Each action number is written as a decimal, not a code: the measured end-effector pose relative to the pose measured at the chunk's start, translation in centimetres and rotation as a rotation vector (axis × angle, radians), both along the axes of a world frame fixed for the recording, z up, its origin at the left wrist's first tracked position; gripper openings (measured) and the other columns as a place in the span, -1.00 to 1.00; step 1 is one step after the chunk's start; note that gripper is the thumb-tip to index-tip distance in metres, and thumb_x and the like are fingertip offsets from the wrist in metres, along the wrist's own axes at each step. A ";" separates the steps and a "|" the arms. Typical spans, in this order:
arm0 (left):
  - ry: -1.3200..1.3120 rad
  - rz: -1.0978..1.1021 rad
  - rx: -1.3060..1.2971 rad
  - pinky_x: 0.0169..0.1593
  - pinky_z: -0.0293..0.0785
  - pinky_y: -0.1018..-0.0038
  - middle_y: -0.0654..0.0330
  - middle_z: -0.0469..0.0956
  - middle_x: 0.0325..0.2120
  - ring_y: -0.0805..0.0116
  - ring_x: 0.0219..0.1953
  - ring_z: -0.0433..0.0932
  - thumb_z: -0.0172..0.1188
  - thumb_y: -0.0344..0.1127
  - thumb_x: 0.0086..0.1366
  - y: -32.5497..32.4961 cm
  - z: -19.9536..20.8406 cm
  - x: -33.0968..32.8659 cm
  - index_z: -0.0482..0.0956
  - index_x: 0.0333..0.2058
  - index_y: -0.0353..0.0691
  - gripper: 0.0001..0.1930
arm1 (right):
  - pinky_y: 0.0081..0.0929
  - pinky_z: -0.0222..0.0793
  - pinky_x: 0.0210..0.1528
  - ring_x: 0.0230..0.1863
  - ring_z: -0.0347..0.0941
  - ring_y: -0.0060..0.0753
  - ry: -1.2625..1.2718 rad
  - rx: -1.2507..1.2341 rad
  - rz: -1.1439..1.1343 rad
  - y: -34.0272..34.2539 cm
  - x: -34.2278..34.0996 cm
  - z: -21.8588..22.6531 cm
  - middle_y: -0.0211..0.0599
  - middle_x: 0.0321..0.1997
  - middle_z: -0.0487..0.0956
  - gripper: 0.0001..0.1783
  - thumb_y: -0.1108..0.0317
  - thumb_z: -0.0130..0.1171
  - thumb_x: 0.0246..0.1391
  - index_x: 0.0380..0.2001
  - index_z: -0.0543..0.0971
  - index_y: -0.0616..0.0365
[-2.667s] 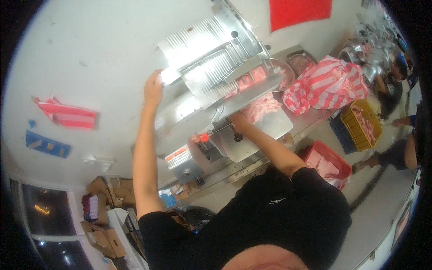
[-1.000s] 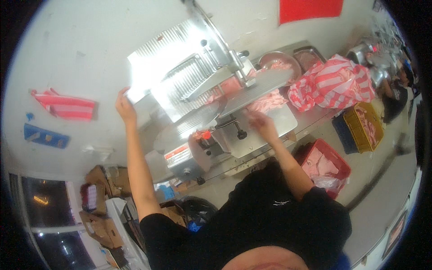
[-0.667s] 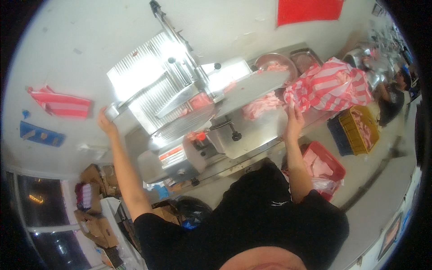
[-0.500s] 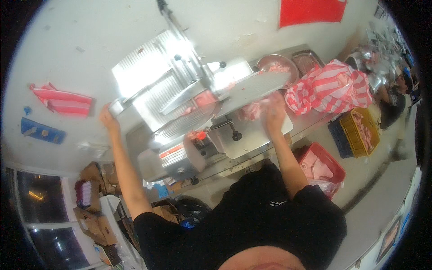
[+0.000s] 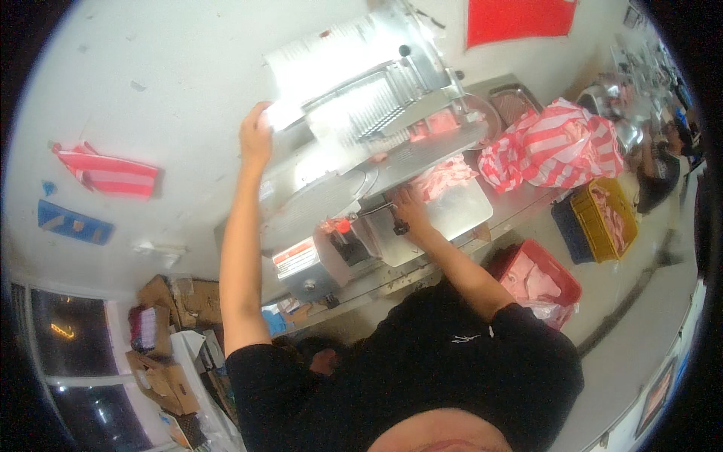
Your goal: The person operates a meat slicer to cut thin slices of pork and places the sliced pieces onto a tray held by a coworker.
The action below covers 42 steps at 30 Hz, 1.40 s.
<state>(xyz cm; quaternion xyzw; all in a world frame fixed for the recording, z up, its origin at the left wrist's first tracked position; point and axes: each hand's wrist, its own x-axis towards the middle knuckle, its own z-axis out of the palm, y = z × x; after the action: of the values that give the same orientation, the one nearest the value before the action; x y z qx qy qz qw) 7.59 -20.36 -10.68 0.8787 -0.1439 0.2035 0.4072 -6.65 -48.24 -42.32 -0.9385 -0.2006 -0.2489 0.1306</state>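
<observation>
A metal meat slicer (image 5: 301,271) stands on the bench before me. My left hand (image 5: 256,135) is closed around the end of its ribbed sliding carriage (image 5: 354,113), at the carriage's left corner. A block of pink meat (image 5: 440,122) sits at the carriage's right end, against the slicer plate. My right hand (image 5: 410,213) reaches in below the plate, beside a black knob (image 5: 400,226), with its fingers stretched out and no item visible in it. Just right of that hand, thin meat slices (image 5: 444,178) lie heaped on a metal tray (image 5: 463,211).
A red-and-white striped bag (image 5: 561,147) lies on the bench's right part, near a round metal bowl (image 5: 486,113) and a dark tray (image 5: 514,100). On the floor stand a red crate (image 5: 568,290) and a yellow crate (image 5: 591,200) holding meat. Cardboard boxes (image 5: 162,380) sit at lower left.
My left hand has pushed the carriage to the right, carrying the meat block along. My right hand has moved left, from the meat slices to beside the black knob.
</observation>
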 end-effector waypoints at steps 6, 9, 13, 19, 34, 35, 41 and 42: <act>-0.254 0.136 -0.015 -0.04 0.40 0.35 0.00 0.63 -0.30 0.17 -0.20 0.56 -0.12 -0.21 0.36 11.9 -2.7 -1.3 0.58 -0.16 -0.42 -0.61 | -0.07 0.16 0.28 0.07 0.43 -0.08 0.274 0.036 -0.091 1.4 1.9 1.3 -0.09 -0.04 0.58 -0.55 0.27 0.16 -0.03 -0.01 0.55 0.06; -0.137 0.134 -0.086 -0.07 0.41 0.39 0.07 0.64 -0.35 0.27 -0.24 0.56 -0.12 -0.19 0.39 15.9 -1.6 -3.7 0.59 -0.18 -0.42 -0.59 | -0.12 0.35 0.11 -0.08 0.54 -0.11 0.421 0.202 0.088 -0.3 0.5 4.5 -0.04 -0.17 0.62 -0.62 0.32 0.20 -0.06 -0.11 0.61 0.13; -0.185 0.196 -0.049 -0.10 0.42 0.39 0.07 0.62 -0.33 0.29 -0.25 0.55 -0.16 -0.24 0.38 20.2 -1.8 -4.8 0.60 -0.18 -0.41 -0.61 | -0.18 0.47 -0.16 -0.26 0.59 -0.01 0.513 0.699 0.002 -4.9 0.2 10.8 0.02 -0.32 0.64 -0.75 0.44 0.20 -0.08 -0.26 0.64 0.25; -0.415 0.353 0.273 -0.11 0.46 0.38 0.03 0.60 -0.25 0.28 -0.23 0.55 -0.12 -0.26 0.38 27.6 -3.5 -4.5 0.56 -0.06 -0.39 -0.62 | -0.16 0.46 -0.18 -0.20 0.59 0.01 0.049 0.775 -0.025 -9.9 2.8 12.8 0.09 -0.27 0.62 -0.70 0.60 0.12 -0.11 -0.22 0.59 0.35; 0.031 -0.067 0.009 0.01 0.38 0.38 -0.02 0.59 -0.20 0.14 -0.17 0.52 -0.15 -0.35 0.22 -0.5 -0.5 0.5 0.54 -0.05 -0.29 -0.60 | -0.08 -0.03 0.39 0.32 0.16 0.13 -0.088 0.589 -0.011 -7.9 0.6 10.8 0.10 0.21 0.34 -0.61 0.38 0.10 0.10 0.01 0.49 0.23; 0.013 -0.075 0.008 0.00 0.38 0.38 -0.02 0.59 -0.20 0.14 -0.18 0.52 -0.16 -0.35 0.21 -0.9 -0.3 0.7 0.54 -0.05 -0.28 -0.60 | -0.09 -0.02 0.39 0.31 0.17 0.11 -0.112 0.639 -0.055 -8.4 0.2 10.6 0.07 0.20 0.35 -0.62 0.38 0.10 0.10 0.01 0.49 0.21; -0.203 0.044 -0.067 -0.12 0.37 0.47 0.07 0.59 -0.23 0.37 -0.29 0.46 -0.19 -0.36 0.22 5.4 -1.5 -0.8 0.54 -0.03 -0.32 -0.58 | -0.18 0.11 0.32 0.24 0.25 0.01 -0.106 0.785 -0.318 -12.6 -5.2 7.7 -0.06 0.12 0.42 -0.64 0.51 0.13 0.03 -0.04 0.52 0.16; -0.167 0.038 -0.123 -0.14 0.37 0.49 0.09 0.59 -0.22 0.41 -0.30 0.45 -0.19 -0.34 0.25 7.3 -1.6 -1.5 0.54 -0.02 -0.33 -0.58 | -0.19 0.12 0.31 0.23 0.26 0.00 -0.085 0.762 -0.323 -13.0 -5.9 7.6 -0.07 0.11 0.42 -0.64 0.52 0.13 0.02 -0.04 0.53 0.15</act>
<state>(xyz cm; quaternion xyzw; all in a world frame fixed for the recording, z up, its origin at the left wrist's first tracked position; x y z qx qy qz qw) 6.10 -13.07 -12.27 0.8346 -0.1480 0.2919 0.4431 -12.52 -61.19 -34.68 -0.8311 0.0507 -0.3614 0.4195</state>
